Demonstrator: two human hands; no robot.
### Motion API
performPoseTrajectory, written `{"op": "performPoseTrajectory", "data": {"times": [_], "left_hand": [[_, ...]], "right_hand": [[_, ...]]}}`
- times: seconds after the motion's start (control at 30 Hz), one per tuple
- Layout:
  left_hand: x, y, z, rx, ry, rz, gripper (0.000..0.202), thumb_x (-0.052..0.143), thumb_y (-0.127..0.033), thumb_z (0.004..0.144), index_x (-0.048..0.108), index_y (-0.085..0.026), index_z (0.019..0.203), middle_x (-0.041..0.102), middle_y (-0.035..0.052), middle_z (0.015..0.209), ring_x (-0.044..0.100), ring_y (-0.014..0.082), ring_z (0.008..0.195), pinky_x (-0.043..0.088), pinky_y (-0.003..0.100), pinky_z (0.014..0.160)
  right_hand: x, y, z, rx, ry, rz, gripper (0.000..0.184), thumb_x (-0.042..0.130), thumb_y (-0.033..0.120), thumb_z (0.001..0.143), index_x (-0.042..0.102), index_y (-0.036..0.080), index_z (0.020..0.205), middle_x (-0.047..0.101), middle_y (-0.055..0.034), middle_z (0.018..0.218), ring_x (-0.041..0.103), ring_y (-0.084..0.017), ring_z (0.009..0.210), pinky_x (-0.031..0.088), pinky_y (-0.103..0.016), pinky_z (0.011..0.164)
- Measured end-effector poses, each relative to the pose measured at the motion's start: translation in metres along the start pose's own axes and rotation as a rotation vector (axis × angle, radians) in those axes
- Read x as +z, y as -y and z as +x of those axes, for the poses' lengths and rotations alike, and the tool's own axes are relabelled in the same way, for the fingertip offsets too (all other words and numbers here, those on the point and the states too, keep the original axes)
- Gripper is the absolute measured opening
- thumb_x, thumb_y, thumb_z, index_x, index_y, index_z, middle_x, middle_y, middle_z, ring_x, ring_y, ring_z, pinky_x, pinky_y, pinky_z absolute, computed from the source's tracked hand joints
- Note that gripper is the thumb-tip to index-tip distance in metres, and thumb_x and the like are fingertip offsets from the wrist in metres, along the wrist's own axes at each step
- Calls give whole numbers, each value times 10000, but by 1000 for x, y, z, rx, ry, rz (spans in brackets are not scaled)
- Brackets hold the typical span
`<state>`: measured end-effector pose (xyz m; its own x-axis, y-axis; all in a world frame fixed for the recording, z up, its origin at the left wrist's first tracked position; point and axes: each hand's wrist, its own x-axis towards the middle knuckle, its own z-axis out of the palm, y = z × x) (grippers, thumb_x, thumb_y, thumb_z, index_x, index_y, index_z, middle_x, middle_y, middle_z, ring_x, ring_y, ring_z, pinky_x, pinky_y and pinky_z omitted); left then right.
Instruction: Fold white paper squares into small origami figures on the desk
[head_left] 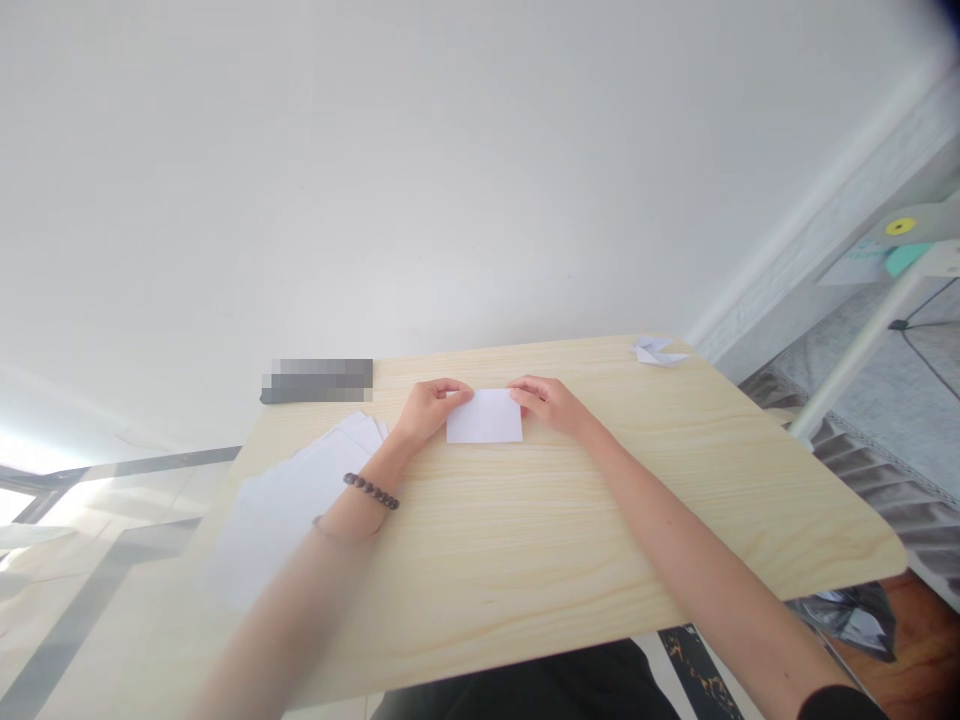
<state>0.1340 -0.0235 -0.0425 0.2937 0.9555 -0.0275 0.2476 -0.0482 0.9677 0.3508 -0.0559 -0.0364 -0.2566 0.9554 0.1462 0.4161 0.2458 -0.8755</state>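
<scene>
A small white rectangle of paper [484, 418] is held by its two upper corners over the middle of the wooden table. My left hand [435, 405] pinches the upper left corner, thumb in front and fingers behind. At the upper right corner, my right hand [551, 405] grips the paper in the same way. A dark bead bracelet [371, 491] circles my left wrist. Whether the paper is folded in layers I cannot tell, and the fingertips behind it are hidden.
Several white sheets [292, 505] lie on the table [480, 580] beneath my left forearm. A dark, pixelated object [316, 382] sits at the back left edge. A folded paper piece [657, 351] lies at the back right. Behind the table rises a white wall [465, 180].
</scene>
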Motion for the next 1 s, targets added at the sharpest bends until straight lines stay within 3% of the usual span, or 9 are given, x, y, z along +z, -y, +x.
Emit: {"op": "performPoseTrajectory", "data": {"times": [0.13,0.27,0.43,0.67,0.83,1.0], "left_hand": [[3,-6,-4,49,34,110,334,595,-460,672,638,-160,814,627,22,715,510,117,566,355,212,503],[5,-11,-7,56,-6,185,365,602,-467,659,631,-160,852,626,18,735,501,117,552,333,207,469],[6,-12,-7,115,11,202,354,588,-454,682,644,-177,895,647,35,897,563,155,711,396,217,570],[7,-11,-7,109,18,219,322,574,-436,685,667,-149,798,664,34,810,575,165,706,413,234,600],[7,-7,-5,95,-26,206,320,575,-430,672,668,-134,752,675,46,773,595,170,702,430,240,609],[5,-4,-3,60,15,147,234,576,-350,682,648,-131,721,674,43,693,620,153,649,474,253,651]], "right_hand": [[14,0,2,-44,-64,-101,264,477,395,778,631,182,798,636,-19,777,516,-120,634,390,-246,583],[20,0,3,-115,-107,-137,231,463,353,793,619,182,783,637,-13,770,508,-110,634,375,-228,572],[22,2,3,-182,-113,-181,224,455,344,795,617,189,796,635,-11,771,486,-101,602,365,-228,567],[25,3,3,-219,-96,-197,219,456,341,807,613,189,821,638,-15,804,521,-107,664,365,-221,577],[14,0,5,-234,-98,-253,190,470,309,803,613,185,792,638,-15,804,527,-112,695,350,-222,581],[-12,-12,1,-182,-102,-271,203,471,317,804,617,176,788,644,-19,802,520,-113,672,354,-231,589]]}}
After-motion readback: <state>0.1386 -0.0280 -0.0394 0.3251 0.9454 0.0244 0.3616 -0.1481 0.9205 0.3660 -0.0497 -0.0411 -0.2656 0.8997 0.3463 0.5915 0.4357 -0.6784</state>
